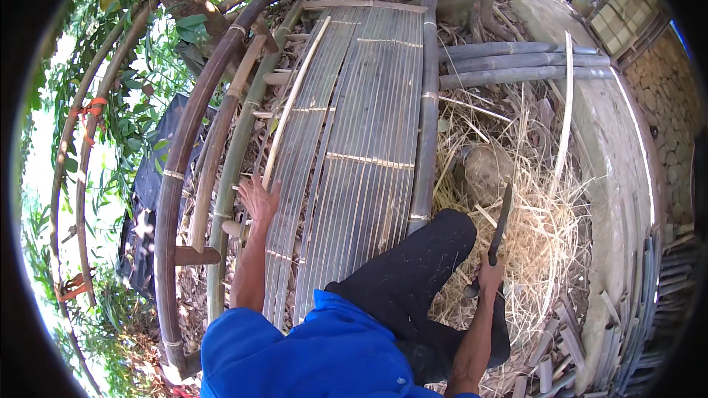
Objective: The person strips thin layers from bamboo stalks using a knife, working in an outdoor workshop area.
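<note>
I sit on a bamboo bench (376, 103) with a slatted seat. My left hand (258, 200) rests at the seat's left side, its fingers spread. Beside its fingertips ends a long pale bamboo strip (297, 99), which lies lengthwise along the slats; whether the fingers touch it I cannot tell. Low on the right, next to my knee, my right hand (490, 274) is closed round the handle of a machete (502, 221). Its dark blade points up and away from me, over a pile of pale shavings (546, 236).
A rounded chopping block (488, 171) stands among the shavings. Dark bamboo poles (527, 61) stretch from the bench to a concrete ledge (597, 147). Another pale strip (566, 110) leans there. Cut bamboo pieces (571, 343) lie at lower right. A bamboo railing (181, 155) borders the left.
</note>
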`<state>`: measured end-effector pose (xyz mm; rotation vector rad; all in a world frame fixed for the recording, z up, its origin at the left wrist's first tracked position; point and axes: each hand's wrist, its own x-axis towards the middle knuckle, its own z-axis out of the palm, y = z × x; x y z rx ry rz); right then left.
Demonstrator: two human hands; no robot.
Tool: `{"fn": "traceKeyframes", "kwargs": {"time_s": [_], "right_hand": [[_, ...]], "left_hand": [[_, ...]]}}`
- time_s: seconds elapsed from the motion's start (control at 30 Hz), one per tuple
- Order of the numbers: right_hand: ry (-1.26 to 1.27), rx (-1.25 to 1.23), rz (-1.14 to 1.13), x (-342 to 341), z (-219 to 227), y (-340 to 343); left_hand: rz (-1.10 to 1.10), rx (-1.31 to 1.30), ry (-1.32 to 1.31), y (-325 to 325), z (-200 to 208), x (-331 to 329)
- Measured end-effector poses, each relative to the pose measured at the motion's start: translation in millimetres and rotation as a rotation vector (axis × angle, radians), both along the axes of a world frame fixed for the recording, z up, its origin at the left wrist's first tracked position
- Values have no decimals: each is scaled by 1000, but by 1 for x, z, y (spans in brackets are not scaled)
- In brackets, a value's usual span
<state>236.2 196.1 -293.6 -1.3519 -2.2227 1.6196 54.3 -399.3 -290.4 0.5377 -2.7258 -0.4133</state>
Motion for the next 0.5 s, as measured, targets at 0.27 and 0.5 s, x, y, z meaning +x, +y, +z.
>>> {"fn": "traceKeyframes", "kwargs": {"time_s": [0.27, 0.5], "right_hand": [[12, 58, 52, -4, -2, -2], [-35, 538, 49, -14, 6, 20]], "left_hand": [[-58, -67, -99, -10, -32, -69], [-212, 69, -55, 28, 86, -63]]}}
